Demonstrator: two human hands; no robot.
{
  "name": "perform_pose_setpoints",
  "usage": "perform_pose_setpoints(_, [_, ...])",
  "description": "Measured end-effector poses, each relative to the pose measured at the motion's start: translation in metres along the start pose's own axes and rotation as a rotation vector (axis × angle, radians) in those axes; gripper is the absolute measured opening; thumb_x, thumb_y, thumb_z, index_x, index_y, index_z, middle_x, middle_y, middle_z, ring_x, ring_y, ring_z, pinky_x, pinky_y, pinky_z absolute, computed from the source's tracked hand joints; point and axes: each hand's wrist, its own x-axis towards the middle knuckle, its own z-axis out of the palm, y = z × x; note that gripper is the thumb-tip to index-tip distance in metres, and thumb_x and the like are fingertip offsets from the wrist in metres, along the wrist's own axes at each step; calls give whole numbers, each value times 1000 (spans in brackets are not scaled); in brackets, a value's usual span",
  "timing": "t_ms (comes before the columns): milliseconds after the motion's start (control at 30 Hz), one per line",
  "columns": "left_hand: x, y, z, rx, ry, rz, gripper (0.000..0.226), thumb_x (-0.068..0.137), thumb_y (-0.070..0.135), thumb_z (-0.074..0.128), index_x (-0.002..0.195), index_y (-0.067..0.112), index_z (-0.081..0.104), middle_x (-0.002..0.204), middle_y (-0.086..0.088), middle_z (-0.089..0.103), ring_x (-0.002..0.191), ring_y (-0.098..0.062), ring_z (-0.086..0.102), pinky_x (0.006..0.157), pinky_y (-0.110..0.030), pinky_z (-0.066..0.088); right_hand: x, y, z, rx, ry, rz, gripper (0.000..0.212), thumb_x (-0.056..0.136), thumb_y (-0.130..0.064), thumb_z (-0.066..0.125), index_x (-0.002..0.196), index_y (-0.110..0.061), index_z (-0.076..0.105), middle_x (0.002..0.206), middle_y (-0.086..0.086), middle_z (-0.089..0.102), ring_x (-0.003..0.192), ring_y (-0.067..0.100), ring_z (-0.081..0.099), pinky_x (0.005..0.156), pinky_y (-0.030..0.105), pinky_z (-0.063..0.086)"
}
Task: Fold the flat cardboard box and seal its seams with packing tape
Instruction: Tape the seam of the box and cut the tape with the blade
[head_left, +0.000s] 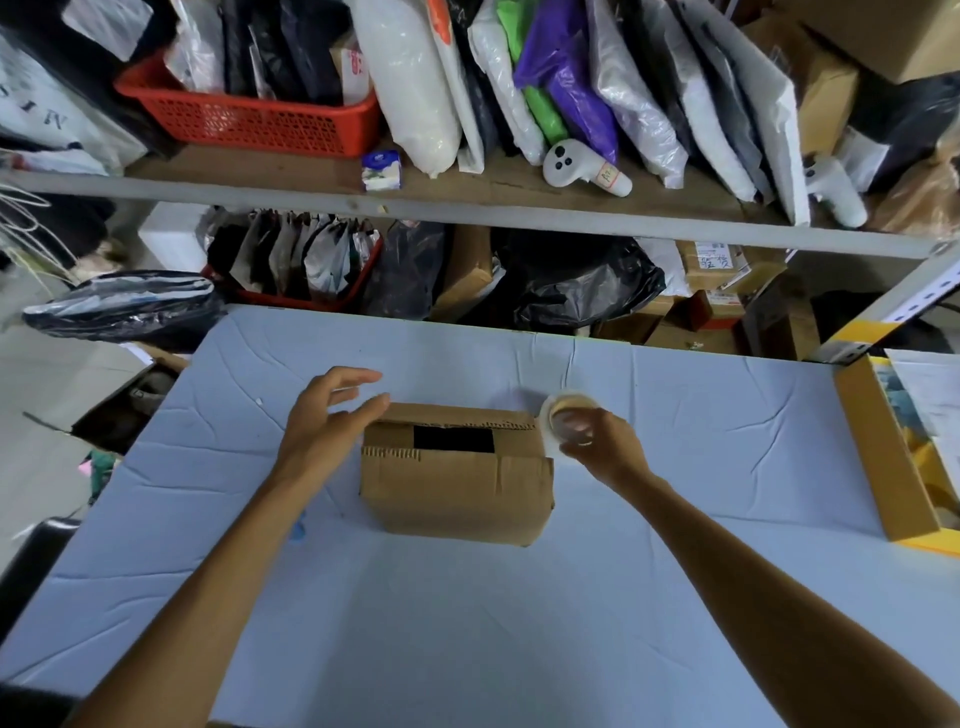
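Pale blue table (467, 623). Right hand (597, 441) clasping blurred tape roll (563, 415), partly hidden by fingers. Left hand (324, 421) spread wide beside cardboard box (457, 493), centre, flaps gapped, interior dark.

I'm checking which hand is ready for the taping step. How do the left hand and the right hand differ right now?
The left hand is open and empty, fingers spread at the cardboard box's left top corner; the right hand is closed around a roll of packing tape at the box's right top corner. The left hand's fingers are extended; the right hand's curl through the roll. Both hang at the level of the box's top, whose flaps still leave a gap.
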Motion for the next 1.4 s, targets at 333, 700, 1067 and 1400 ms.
perform_pose_setpoints(333, [18, 12, 12, -7, -17, 13, 19, 86, 23, 67, 105, 21, 66, 115, 7, 65, 116, -8, 56, 94, -27, 45, 21, 22, 18, -479, -148, -61, 56, 78, -20, 75, 130, -15, 56, 134, 11, 55, 120, 31, 52, 94, 36, 48])
perform_pose_setpoints(700, [27, 25, 9, -31, -20, -5, 15, 87, 22, 66, 102, 22, 67, 110, 11, 68, 110, -5, 59, 92, -31, 49, 13, 1, -8, -305, -81, -34, 44, 84, -13, 67, 126, -7, 59, 124, 15, 63, 113, 36, 58, 88, 36, 48])
perform_pose_setpoints(1067, [11, 77, 19, -75, -177, 135, 29, 76, 40, 64, 102, 29, 66, 110, 10, 67, 107, -4, 60, 99, -37, 48, -30, -68, -107, 376, 248, 22, 20, 67, -10, 83, 60, -3, 66, 54, 0, 49, 56, 16, 42, 55, 27, 33])
perform_pose_setpoints(1400, [-34, 131, 63, -219, -456, 53, 77, 80, 23, 73, 143, 21, 28, 148, 4, 33, 134, -13, 38, 99, -28, 39, -101, -182, -154, 1002, 260, -215, 22, 75, 6, 72, 96, 7, 72, 88, 15, 75, 78, 22, 72, 72, 29, 58])
